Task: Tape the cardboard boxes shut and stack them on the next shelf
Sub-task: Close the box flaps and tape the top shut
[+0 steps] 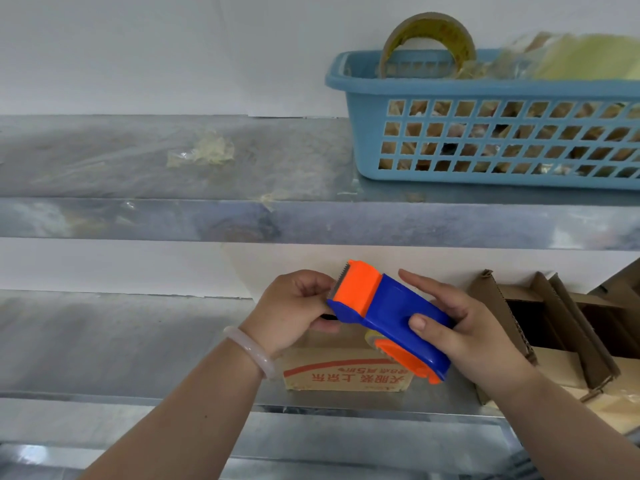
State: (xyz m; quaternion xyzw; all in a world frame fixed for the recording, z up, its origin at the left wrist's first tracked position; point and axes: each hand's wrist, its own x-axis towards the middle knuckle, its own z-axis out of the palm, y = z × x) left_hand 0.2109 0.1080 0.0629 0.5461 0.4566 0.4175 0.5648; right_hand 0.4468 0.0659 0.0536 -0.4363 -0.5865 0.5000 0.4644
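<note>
- White wall [104,64] backs two metal shelves. The upper shelf [104,161] carries a blue basket [346,81] at 2 o'clock with a tape roll [429,32] standing in it.
- On the lower shelf [138,341], at 6 o'clock, a small box [346,372] with red print sits right under our hands. The open boxes [554,323] wait at 4 o'clock with their flaps up.
- We hold the tape dispenser [391,306] above the small box, toothed blade pointing to 10 o'clock.
- We judge the step to be freeing the tape end. We should peel it away from the teeth, keep fingertips off the blade, and draw out enough to overhang the box edge before pressing it down along the seam.
- Our right hand [474,323] clamps the blue body, thumb on top and fingers wrapped behind, wrist angled in from 5 o'clock.
- Our left hand [294,306], with a pale bracelet [249,348] on the wrist, curls round the orange front, fingertips at the blade and thumb beneath. We cannot tell whether it has caught any tape.
</note>
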